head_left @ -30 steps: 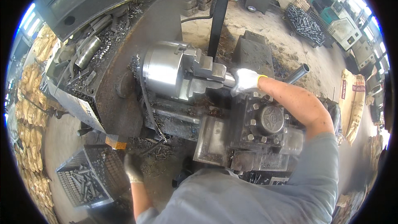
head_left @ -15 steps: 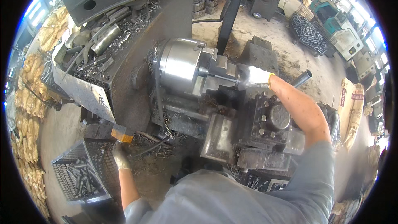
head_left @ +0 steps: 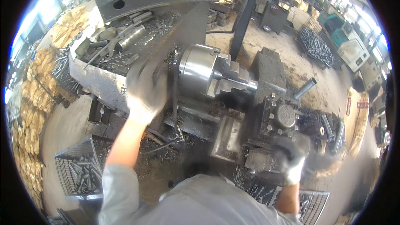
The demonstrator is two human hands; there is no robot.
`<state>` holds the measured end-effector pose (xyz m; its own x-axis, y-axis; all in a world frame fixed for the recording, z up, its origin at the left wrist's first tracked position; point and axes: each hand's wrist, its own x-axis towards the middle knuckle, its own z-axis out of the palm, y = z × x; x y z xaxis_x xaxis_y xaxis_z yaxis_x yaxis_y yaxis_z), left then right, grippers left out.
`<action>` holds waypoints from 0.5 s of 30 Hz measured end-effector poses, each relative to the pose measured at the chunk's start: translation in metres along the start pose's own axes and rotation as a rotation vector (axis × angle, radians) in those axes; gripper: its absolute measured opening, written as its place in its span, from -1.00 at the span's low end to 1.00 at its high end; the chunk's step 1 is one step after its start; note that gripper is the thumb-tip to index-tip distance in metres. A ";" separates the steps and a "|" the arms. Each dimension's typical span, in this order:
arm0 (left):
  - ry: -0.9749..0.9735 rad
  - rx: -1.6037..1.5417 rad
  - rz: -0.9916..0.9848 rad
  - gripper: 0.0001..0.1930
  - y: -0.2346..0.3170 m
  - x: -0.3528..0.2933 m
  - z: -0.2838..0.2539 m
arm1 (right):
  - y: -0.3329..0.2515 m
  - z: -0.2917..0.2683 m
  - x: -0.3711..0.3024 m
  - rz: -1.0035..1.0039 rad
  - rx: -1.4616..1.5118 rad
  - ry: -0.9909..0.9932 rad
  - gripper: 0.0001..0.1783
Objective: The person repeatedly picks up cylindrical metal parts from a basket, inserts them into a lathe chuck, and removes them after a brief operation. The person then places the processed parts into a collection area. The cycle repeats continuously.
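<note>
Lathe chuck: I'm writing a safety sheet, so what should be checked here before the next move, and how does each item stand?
1. Workpiece in the chuck: ok, its bright end sticks out on the right.
2. Workpiece clamped tight: cannot tell.
3. Left hand clear of the chuck: ok, it is open, blurred, with a visible gap.
4. Right hand off the workpiece: ok, it is near the tool post, too blurred to show any hold.
5. Hose clear of the chuck: cannot tell, it runs close by the left edge.
6. Swarf cleared: not ok, chips lie beyond the left hand.
</note>
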<state>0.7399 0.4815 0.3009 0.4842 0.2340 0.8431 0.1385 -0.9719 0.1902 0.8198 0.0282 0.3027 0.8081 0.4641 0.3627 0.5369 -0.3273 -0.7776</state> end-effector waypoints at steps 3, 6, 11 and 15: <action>-0.102 0.133 0.019 -0.32 0.006 0.116 0.069 | 0.011 0.011 -0.018 0.198 0.190 -0.084 -0.62; -0.358 0.335 -0.128 -0.16 -0.009 0.190 0.122 | 0.025 0.016 -0.030 0.457 0.315 -0.111 -0.63; -0.243 0.235 -0.228 -0.30 0.014 0.194 0.139 | 0.051 0.023 -0.049 0.517 0.363 -0.234 -0.67; -0.127 -0.182 0.139 -0.72 0.076 0.045 0.085 | 0.065 0.054 -0.054 0.345 0.370 -0.420 -0.67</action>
<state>0.8453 0.4200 0.3105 0.5938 0.0884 0.7997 -0.0891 -0.9806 0.1745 0.7983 0.0265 0.2045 0.7154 0.6897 -0.1121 0.0850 -0.2451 -0.9658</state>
